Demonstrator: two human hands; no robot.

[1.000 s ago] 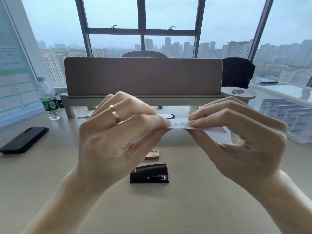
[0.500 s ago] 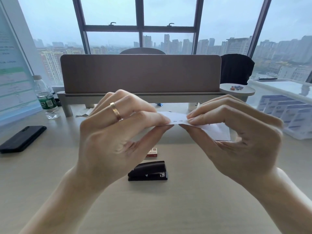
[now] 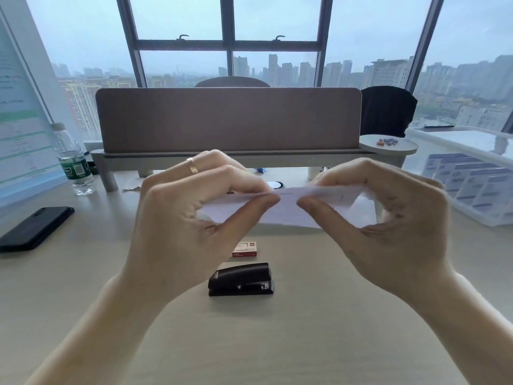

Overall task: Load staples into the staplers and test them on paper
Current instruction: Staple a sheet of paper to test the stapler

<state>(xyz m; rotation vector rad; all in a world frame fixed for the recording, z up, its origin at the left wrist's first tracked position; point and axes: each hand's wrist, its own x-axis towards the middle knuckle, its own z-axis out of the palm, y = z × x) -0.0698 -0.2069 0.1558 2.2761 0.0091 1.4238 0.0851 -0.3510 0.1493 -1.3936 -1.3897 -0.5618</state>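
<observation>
Left hand (image 3: 188,218) and right hand (image 3: 388,218) each pinched the paper (image 3: 288,215) above the stapler (image 3: 241,279). It had tipped edge-on since earlier, apparently to check the stapling; loading judged complete.

A stapler (image 3: 241,279) lay on the tabletop (image 3: 83,287), a staple box (image 3: 245,249) just behind it, a phone (image 3: 34,228) far left.

High-rise office, desk (image 3: 305,343) with divider panel (image 3: 227,118), city-view windows (image 3: 180,18)
</observation>
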